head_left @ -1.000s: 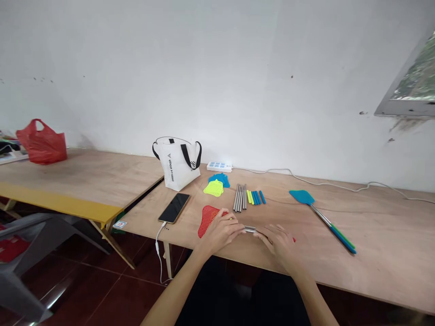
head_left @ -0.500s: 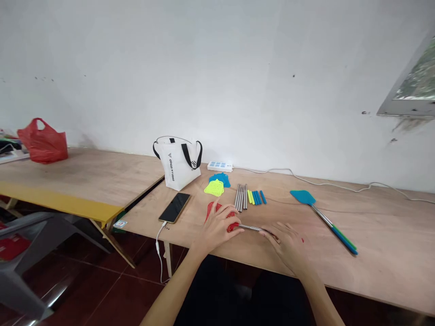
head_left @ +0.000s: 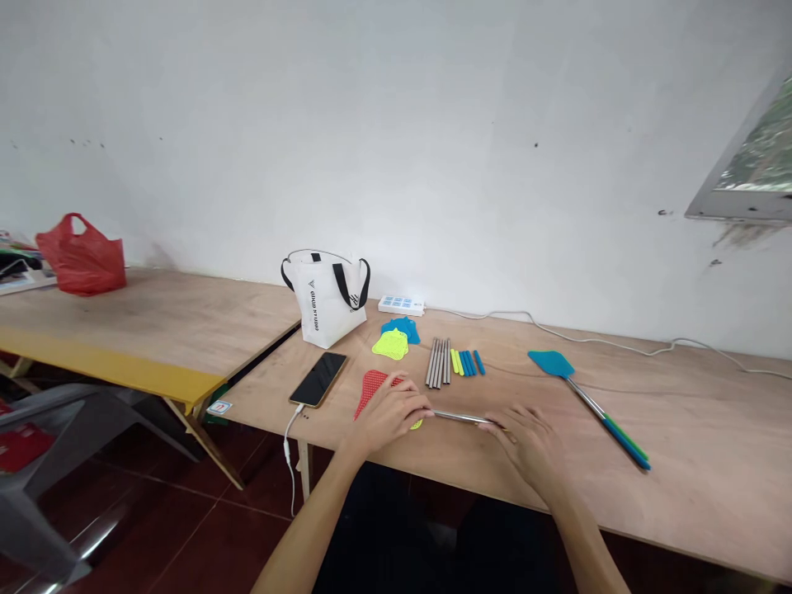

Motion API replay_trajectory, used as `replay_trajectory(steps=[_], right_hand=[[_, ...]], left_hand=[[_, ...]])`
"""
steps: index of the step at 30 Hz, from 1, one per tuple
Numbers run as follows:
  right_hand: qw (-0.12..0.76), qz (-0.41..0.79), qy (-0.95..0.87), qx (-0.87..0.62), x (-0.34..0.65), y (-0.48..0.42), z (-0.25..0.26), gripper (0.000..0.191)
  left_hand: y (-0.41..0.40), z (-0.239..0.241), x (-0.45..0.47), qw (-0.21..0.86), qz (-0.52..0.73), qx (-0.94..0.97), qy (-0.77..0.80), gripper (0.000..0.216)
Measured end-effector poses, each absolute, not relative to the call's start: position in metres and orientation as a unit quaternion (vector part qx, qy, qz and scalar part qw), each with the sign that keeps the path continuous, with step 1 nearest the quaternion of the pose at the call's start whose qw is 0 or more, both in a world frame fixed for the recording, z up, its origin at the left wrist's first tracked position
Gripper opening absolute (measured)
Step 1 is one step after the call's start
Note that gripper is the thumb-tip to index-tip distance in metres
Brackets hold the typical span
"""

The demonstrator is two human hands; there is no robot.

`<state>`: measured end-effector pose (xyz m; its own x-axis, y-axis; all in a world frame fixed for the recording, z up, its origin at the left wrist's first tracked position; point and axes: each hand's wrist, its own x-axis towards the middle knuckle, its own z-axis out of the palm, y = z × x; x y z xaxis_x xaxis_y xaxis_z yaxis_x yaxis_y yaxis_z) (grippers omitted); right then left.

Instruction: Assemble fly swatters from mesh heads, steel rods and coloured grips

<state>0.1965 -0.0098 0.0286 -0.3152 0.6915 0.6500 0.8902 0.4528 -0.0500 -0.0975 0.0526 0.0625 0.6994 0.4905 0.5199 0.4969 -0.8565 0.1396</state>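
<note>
So the metal rod [head_left: 461, 417] is lower centre of the frame, spanning both hands. Left hand [head_left: 393, 411] has its grip curled over one end, right hand [head_left: 525, 437] over the other; can't tell if either's fully closed. Just changed: the red mesh [head_left: 370, 389] shows further left and a yellow edge [head_left: 417, 424] peeks out, so I'd guess it's being repositioned, not finished. Spare tubes [head_left: 439, 363] lie just above on the table [head_left: 619, 503].

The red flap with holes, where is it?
In the head view, the red flap lies partly covered by the left hand, just right of the phone.
</note>
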Motion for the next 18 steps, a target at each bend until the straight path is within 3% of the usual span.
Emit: replay_trajectory(steps=[6, 11, 18], right_hand=[[0.331, -0.182, -0.751, -0.542, 0.287, 0.007, 0.001, 0.052], [0.358, -0.082, -0.711, -0.600, 0.304, 0.005, -0.009, 0.058], [0.349, 0.012, -0.711, -0.610, 0.298, -0.010, 0.015, 0.056]], left_hand=[[0.069, 0.072, -0.144, -0.003, -0.266, -0.904, -0.336, 0.032], [0.064, 0.077, -0.148, -0.024, -0.261, -0.900, -0.349, 0.029], [0.054, 0.085, -0.142, -0.004, -0.282, -0.888, -0.362, 0.036]])
